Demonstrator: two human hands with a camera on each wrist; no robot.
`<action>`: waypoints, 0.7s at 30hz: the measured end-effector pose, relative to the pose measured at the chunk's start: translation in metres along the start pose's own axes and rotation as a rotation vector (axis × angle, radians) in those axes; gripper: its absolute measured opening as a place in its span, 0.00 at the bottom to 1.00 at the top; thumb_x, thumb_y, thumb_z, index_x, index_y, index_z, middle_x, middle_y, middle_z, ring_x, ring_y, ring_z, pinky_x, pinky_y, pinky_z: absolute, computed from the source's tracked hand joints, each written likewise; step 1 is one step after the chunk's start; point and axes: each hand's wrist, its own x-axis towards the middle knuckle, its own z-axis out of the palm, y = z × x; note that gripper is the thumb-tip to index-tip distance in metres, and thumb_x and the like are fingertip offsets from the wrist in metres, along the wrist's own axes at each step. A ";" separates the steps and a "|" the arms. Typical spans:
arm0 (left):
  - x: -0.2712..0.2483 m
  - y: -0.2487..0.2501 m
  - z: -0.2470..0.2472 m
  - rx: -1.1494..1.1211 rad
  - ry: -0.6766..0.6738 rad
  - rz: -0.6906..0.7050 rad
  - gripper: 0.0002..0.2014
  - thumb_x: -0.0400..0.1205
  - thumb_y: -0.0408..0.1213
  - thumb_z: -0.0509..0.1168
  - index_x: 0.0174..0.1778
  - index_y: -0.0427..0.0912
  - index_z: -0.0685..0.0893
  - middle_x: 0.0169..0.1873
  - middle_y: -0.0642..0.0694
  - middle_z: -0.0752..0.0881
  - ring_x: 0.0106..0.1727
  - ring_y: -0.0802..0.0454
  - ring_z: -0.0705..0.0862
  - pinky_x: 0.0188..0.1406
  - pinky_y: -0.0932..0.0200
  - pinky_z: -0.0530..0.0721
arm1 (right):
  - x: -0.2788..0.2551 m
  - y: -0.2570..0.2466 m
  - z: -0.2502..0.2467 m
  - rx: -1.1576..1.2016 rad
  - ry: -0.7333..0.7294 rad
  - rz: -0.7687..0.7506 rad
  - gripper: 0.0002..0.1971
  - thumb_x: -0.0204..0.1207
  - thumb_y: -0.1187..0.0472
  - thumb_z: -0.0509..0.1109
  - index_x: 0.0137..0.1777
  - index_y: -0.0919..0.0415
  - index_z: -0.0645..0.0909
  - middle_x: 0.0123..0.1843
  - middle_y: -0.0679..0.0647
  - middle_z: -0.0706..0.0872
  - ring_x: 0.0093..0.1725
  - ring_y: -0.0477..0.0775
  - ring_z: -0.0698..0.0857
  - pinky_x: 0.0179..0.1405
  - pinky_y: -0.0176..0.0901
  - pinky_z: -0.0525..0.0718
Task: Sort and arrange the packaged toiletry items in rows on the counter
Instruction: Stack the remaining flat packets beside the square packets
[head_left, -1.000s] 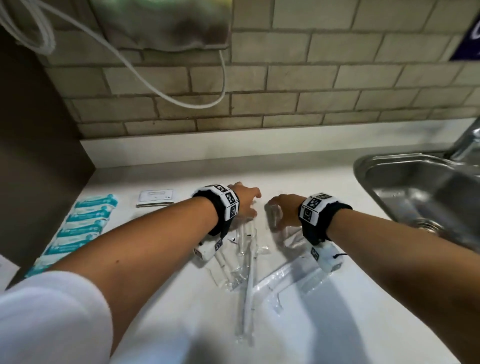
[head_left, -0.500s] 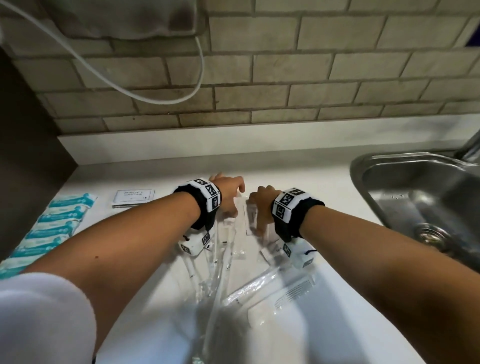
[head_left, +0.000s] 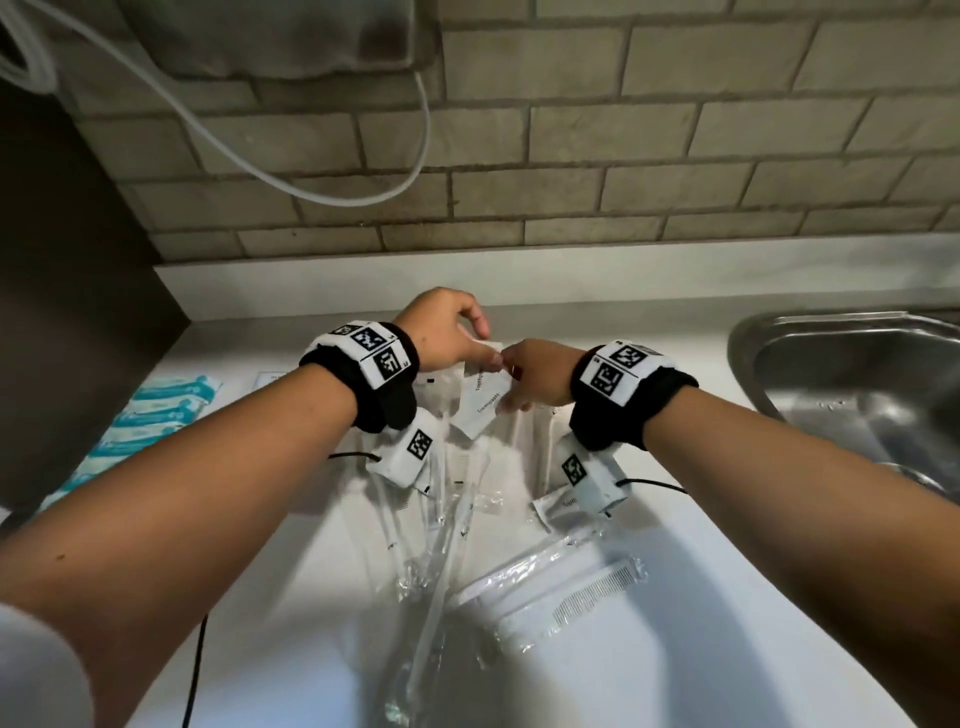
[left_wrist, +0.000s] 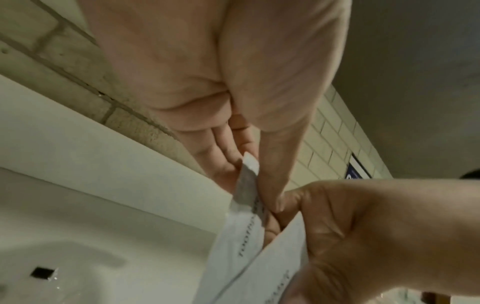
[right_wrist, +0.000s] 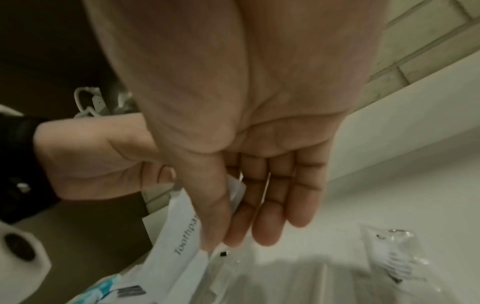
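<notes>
Two white toothpaste sachets (head_left: 485, 400) hang above the counter between my hands. My left hand (head_left: 485, 345) pinches the top of one sachet (left_wrist: 246, 185) between thumb and fingers. My right hand (head_left: 511, 384) pinches the other sachet (right_wrist: 187, 232), its thumb laid on the printed side. The two hands touch at the fingertips. Below them lies a loose pile of clear-wrapped toothbrushes (head_left: 441, 545), a wrapped comb (head_left: 587, 592) and another toothpaste sachet (head_left: 558, 506). A row of teal packets (head_left: 150, 410) lies along the counter's left side.
A steel sink (head_left: 857, 374) is set into the white counter (head_left: 649, 332) at the right. A dark cabinet side (head_left: 78, 312) stands at the left, and a tiled wall with a hanging hose (head_left: 332, 192) is behind. A white card (head_left: 270, 376) lies near the teal packets.
Both hands have risen from the pile and come together, each now holding a toothpaste sachet up off the counter. The pile itself stays in place.
</notes>
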 end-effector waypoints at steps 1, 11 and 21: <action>-0.005 0.002 -0.003 -0.068 0.016 -0.001 0.14 0.64 0.42 0.83 0.35 0.46 0.84 0.54 0.42 0.89 0.54 0.44 0.87 0.55 0.54 0.82 | -0.003 0.000 -0.002 0.050 0.012 -0.014 0.19 0.73 0.59 0.76 0.63 0.62 0.82 0.29 0.48 0.81 0.30 0.47 0.80 0.28 0.35 0.73; -0.048 0.018 0.007 -0.460 -0.100 -0.053 0.08 0.80 0.43 0.70 0.38 0.44 0.83 0.36 0.41 0.84 0.35 0.47 0.79 0.34 0.58 0.78 | -0.044 -0.006 -0.007 0.374 0.102 -0.022 0.08 0.71 0.65 0.78 0.39 0.59 0.80 0.30 0.53 0.83 0.27 0.47 0.80 0.31 0.35 0.80; -0.083 0.028 0.030 -0.296 -0.295 -0.042 0.20 0.79 0.28 0.70 0.66 0.43 0.79 0.51 0.43 0.84 0.42 0.51 0.83 0.41 0.60 0.82 | -0.077 0.018 0.016 0.377 0.102 0.112 0.20 0.62 0.53 0.84 0.43 0.55 0.74 0.38 0.55 0.86 0.35 0.52 0.82 0.39 0.44 0.81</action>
